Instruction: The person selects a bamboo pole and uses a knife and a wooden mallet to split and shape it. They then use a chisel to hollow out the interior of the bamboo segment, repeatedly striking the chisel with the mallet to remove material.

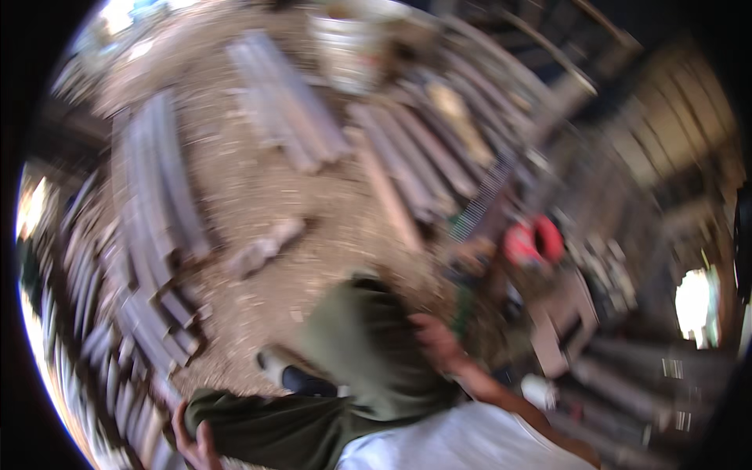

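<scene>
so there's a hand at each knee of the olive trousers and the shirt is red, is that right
The shirt is white, not red, as the head view shows; the left hand and right hand are at the knees of the olive trousers.

head view | blurred | text: none legible | labels, brands: none legible | numbers, signs: none legible

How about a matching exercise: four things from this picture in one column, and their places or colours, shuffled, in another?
1. left hand
2. bucket
3. trousers
4. right hand

A. olive green
B. right of and below the picture's centre
C. at the picture's lower left
D. near the picture's top edge

Pairs: 1-C, 2-D, 3-A, 4-B
</scene>
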The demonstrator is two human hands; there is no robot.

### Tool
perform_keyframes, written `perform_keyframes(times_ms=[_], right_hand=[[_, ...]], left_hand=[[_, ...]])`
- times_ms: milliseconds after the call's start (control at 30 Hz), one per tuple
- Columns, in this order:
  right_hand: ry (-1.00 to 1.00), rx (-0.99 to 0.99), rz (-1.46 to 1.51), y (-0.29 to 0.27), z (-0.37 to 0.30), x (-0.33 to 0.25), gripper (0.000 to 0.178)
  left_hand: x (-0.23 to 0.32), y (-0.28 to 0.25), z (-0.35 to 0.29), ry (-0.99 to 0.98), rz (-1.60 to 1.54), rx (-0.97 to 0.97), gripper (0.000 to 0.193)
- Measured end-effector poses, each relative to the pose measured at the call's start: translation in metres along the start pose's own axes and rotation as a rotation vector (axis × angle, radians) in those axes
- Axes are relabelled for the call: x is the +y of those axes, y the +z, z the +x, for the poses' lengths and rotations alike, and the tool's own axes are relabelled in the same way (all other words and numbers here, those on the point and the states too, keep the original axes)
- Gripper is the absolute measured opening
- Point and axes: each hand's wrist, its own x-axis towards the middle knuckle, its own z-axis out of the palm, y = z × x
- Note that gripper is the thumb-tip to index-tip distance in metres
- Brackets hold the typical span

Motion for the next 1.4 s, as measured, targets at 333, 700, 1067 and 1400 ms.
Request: perform_keyframes(times_ms=[333, 700, 1067, 1400], right_hand=[[0.163, -0.015, -0.293, 0.026, -0.1, -0.108, 0.075], [-0.069, 0.185, -0.142, 0.015, -0.004, -0.111, 0.07], [-0.609, -0.47, -0.422, 0.012, 0.139, -0.261, 0.06], [-0.344, -0.583, -0.41, 0.068, 0.179, -0.274, 0.044]], left_hand=[[0.071, 0.028, 0.037, 0.201, 0.735, -0.342, 0.036], [0.062, 0.014, 0.003, 0.19, -0.517, 0.165, 0.047], [0.026, -0.05, -0.03, 0.067, -0.452, 0.663, 0.054], [-0.257, 0.038, 0.068, -0.576, 0.12, 0.231, 0.063]])
